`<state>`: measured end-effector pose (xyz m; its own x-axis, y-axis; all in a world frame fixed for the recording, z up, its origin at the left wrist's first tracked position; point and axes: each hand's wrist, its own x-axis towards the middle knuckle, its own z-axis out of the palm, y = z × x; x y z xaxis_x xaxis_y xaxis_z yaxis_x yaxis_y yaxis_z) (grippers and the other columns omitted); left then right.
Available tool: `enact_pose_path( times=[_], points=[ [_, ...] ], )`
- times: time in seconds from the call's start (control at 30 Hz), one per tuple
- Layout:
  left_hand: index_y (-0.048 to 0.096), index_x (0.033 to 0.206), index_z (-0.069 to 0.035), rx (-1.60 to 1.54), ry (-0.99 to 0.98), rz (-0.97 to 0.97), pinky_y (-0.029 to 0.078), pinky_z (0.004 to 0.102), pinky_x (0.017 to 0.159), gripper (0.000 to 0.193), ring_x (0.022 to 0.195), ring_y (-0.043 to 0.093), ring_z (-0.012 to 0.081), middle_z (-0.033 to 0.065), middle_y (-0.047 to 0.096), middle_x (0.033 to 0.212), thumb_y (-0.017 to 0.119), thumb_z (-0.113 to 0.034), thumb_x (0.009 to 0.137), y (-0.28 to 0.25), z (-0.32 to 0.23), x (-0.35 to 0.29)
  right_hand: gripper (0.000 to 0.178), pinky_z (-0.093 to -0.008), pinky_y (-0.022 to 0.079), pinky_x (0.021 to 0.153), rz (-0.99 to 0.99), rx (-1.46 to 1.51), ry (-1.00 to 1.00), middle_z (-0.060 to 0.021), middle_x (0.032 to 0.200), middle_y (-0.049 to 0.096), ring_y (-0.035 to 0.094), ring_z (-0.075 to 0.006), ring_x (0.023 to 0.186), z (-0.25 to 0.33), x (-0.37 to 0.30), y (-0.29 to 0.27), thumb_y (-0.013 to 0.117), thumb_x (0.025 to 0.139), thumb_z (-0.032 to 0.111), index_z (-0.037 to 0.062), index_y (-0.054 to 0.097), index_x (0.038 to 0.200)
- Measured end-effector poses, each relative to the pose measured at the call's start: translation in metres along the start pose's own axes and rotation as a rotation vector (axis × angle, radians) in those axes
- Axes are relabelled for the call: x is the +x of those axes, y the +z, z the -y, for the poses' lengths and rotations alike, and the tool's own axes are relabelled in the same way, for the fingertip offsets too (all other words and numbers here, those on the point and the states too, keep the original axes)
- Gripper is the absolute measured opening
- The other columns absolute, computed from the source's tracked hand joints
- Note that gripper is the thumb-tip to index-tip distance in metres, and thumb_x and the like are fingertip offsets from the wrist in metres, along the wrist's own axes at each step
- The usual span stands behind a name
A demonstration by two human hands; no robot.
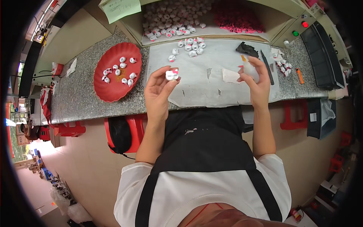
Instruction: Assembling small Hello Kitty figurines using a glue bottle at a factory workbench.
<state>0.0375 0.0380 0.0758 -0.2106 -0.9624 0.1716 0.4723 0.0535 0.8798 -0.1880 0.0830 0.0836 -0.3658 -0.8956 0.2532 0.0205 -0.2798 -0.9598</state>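
My left hand [159, 85] pinches a small white rounded plastic piece [172, 75] with a pink part on its top, held up over the left side of the white sheet [196, 90]. In my right hand [258, 81] is a translucent squeeze bottle [250, 71] with an orange nozzle, pointing up and away from me. A tiny pink bit shows beside the bottle; whether my fingers hold it I cannot tell. Under that hand lies a folded white paper [229, 75]. Beyond my left hand, several similar white pieces [193, 47] sit grouped on the sheet.
A red scalloped tray [99, 83] at left carries several white-and-pink pieces. The shelf [211, 33] at the back holds heaps of white pieces and pink parts. Near my right hand lie a black rag [247, 49], a dark slim tool [267, 67], more white pieces and an orange tube [300, 75].
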Motion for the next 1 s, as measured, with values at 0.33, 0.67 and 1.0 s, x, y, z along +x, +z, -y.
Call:
enact_pose_path(
  times=[0.33, 0.67, 1.0],
  points=[
    [0.042, 0.103, 0.003, 0.041, -0.053, -0.069, 0.042, 0.0278, 0.079, 0.033, 0.088, 0.050, 0.0157, 0.0125, 0.050, 0.098, 0.051, 0.006, 0.071, -0.010, -0.007, 0.014, 0.019, -0.0322, 0.043, 0.055, 0.027, -0.890, -0.238, -0.0110, 0.075, 0.055, 0.054, -0.0246, 0.067, -0.101, 0.155, -0.010, 0.058, 0.068, 0.012, 0.0039, 0.051, 0.084],
    [0.044, 0.102, 0.002, 0.021, -0.177, -0.013, 0.041, 0.0224, 0.075, 0.033, 0.086, 0.050, 0.0128, 0.0090, 0.050, 0.095, 0.054, 0.005, 0.070, -0.026, 0.011, 0.076, 0.029, -0.0380, 0.043, 0.062, 0.167, -1.352, -0.317, -0.0146, 0.076, 0.056, 0.053, -0.0316, 0.070, -0.143, 0.214, 0.008, 0.062, 0.059, 0.014, 0.0062, 0.058, 0.086],
    [0.044, 0.102, 0.001, 0.050, -0.222, 0.006, 0.040, 0.0231, 0.077, 0.034, 0.087, 0.049, 0.0126, 0.0089, 0.051, 0.095, 0.053, 0.006, 0.070, -0.030, 0.005, 0.089, 0.022, -0.0333, 0.042, 0.066, 0.300, -1.030, -0.242, -0.0097, 0.084, 0.051, 0.051, -0.0277, 0.078, -0.112, 0.162, -0.005, 0.060, 0.061, 0.001, 0.0031, 0.055, 0.082]
  ],
)
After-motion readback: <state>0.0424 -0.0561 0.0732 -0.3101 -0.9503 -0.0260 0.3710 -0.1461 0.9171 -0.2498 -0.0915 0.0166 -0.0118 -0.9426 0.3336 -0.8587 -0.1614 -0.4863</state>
